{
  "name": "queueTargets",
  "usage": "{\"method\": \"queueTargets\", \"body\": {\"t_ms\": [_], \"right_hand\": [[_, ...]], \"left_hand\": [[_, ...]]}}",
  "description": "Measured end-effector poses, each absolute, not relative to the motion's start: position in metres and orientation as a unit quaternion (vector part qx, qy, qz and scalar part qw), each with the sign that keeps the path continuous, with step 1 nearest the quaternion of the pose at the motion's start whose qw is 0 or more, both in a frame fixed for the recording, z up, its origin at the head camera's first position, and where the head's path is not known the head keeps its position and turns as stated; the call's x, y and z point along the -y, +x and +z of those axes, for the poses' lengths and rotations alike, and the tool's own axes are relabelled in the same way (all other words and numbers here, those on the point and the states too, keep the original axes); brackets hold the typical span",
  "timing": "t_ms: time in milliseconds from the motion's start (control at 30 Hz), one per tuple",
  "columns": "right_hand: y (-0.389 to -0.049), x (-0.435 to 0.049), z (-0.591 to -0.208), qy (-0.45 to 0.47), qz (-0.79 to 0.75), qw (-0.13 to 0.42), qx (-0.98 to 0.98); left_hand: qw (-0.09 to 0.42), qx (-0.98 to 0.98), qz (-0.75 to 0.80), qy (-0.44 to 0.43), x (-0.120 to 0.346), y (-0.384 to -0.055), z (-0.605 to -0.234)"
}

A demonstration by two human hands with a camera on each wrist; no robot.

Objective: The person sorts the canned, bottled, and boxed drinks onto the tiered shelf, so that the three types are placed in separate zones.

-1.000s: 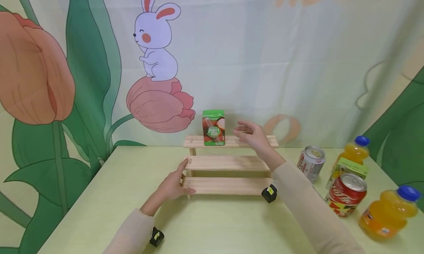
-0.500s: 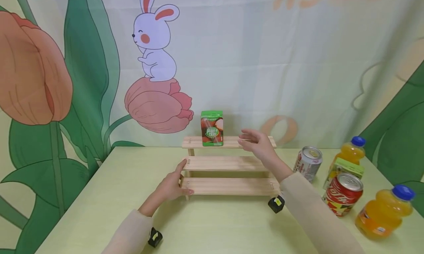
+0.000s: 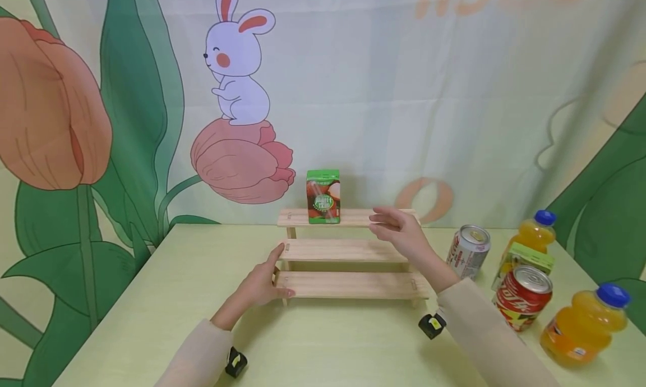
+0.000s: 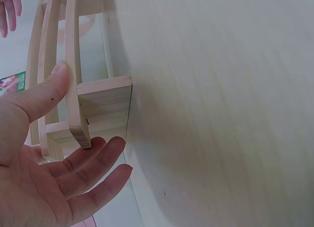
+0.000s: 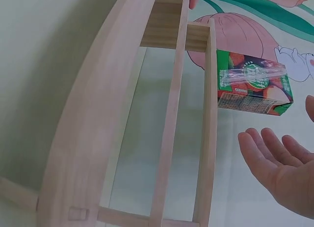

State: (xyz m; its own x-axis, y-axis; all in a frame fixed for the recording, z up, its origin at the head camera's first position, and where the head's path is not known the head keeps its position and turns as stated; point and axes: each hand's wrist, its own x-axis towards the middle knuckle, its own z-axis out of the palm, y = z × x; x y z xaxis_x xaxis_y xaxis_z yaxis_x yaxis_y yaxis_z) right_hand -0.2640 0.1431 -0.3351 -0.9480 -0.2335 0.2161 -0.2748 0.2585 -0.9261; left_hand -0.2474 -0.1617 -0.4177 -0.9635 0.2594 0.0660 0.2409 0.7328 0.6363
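Observation:
A three-tier wooden rack (image 3: 348, 250) stands on the table. My left hand (image 3: 259, 281) holds its left end, the thumb on the lowest tier and the fingers around the end, as the left wrist view shows. A green-and-red juice carton (image 3: 323, 199) stands upright on the top tier, left of its middle. To the right of this carton, my right hand (image 3: 404, 234) hovers before the top tier with loosely bent fingers and nothing in them. The right wrist view shows a gap between the fingertips and the juice carton.
Right of the rack stand a silver-white can (image 3: 469, 251), a red can (image 3: 525, 297), a green carton (image 3: 530, 257) and two orange-drink bottles (image 3: 585, 325) with blue caps. A printed curtain (image 3: 353, 95) hangs behind the table (image 3: 166, 297).
My right hand has drawn back to the right and downward, away from the juice carton. The left hand keeps its place at the rack's end.

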Motion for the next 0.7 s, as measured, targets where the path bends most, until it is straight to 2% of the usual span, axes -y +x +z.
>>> {"method": "queueTargets", "body": {"t_ms": [700], "right_hand": [[-0.239,-0.168,-0.338,0.178,0.573,0.028,0.800]], "left_hand": [[-0.001,-0.927,0.344,0.149,0.162,-0.248,-0.419]]}}
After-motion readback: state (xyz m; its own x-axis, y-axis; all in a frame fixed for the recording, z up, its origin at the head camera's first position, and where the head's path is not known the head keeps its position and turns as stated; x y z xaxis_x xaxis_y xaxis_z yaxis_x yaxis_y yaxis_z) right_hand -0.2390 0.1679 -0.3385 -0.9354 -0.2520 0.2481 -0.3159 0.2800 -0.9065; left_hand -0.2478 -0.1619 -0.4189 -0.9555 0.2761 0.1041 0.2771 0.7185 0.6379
